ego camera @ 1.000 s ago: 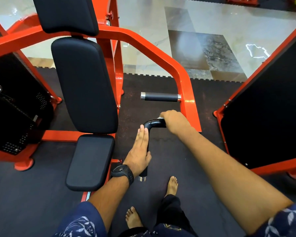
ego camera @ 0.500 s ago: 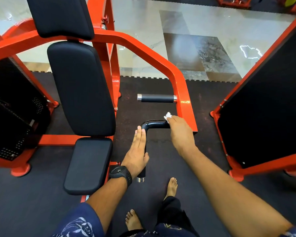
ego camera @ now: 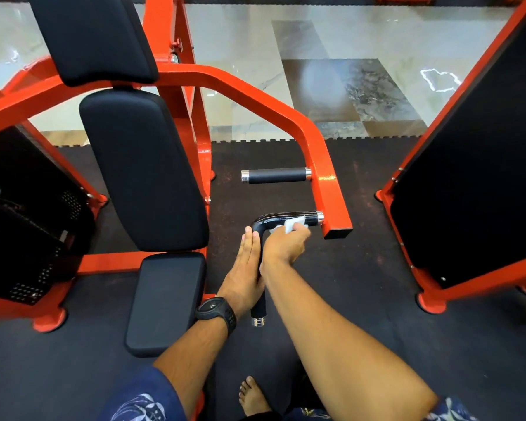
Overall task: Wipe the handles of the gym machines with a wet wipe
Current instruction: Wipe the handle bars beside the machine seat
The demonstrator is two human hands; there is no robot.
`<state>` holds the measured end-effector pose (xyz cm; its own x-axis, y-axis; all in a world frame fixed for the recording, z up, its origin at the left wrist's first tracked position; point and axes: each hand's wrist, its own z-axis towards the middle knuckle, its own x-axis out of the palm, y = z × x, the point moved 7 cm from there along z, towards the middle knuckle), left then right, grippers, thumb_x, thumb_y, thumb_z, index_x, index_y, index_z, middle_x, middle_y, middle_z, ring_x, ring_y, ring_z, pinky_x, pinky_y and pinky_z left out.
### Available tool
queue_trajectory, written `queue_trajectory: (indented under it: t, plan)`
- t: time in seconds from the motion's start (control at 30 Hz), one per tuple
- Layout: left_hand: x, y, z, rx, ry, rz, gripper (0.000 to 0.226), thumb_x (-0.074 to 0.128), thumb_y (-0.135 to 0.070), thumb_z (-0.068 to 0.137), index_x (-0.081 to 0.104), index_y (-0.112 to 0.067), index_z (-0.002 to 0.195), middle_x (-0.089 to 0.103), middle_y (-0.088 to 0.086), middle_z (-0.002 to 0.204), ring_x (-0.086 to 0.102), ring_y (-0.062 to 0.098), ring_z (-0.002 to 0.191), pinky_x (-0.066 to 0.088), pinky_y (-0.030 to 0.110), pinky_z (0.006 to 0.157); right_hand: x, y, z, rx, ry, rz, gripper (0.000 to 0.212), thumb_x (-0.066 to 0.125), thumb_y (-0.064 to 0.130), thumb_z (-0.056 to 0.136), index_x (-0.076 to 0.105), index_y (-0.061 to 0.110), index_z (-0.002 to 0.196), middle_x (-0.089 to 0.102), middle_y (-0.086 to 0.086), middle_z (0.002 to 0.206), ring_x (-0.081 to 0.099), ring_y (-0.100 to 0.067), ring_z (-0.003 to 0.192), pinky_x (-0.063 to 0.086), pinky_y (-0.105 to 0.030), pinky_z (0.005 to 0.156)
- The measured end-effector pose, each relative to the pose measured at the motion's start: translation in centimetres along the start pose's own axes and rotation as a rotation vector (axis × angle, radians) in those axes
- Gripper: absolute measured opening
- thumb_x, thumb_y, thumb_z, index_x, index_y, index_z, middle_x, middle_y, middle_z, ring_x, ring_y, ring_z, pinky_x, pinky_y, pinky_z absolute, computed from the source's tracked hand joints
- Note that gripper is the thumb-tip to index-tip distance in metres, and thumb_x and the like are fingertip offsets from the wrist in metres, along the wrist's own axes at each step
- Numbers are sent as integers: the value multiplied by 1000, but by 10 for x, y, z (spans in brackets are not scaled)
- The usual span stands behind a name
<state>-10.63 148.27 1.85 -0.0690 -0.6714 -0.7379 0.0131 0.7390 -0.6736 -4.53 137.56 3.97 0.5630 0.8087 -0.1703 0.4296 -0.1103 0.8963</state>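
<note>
A black L-shaped handle (ego camera: 278, 218) sticks out from the end of the orange machine arm (ego camera: 322, 165), its lower leg ending in a chrome cap. My right hand (ego camera: 284, 244) pinches a white wet wipe (ego camera: 293, 223) against the horizontal part of this handle, near the bend. My left hand (ego camera: 245, 268), with a black watch on the wrist, lies flat with straight fingers along the left side of the handle's vertical leg. A second, straight black handle (ego camera: 275, 175) sits a little farther up the same arm.
The machine's black back pad (ego camera: 143, 168) and seat (ego camera: 164, 302) are to the left. A black panel in an orange frame (ego camera: 468, 177) stands on the right. Dark rubber mat covers the floor; my bare foot (ego camera: 252, 396) is below.
My right hand has slid left along the horizontal handle from its outer end toward the bend, and the wipe now shows above the fingers. My left hand has stayed against the vertical leg.
</note>
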Motion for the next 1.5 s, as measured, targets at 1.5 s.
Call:
queue_trajectory:
  t: [1.5]
  plan:
    - [9,1,-4,-14,-75,-1,93,54,-14,99,-23,-26,151,-45,-18,150,-9,10,153,42,21,108,61,61,-31,-1568,719,-1675,28,63,3,86,62,12,112,60,-7,115,59,-27,109,49,-37,85]
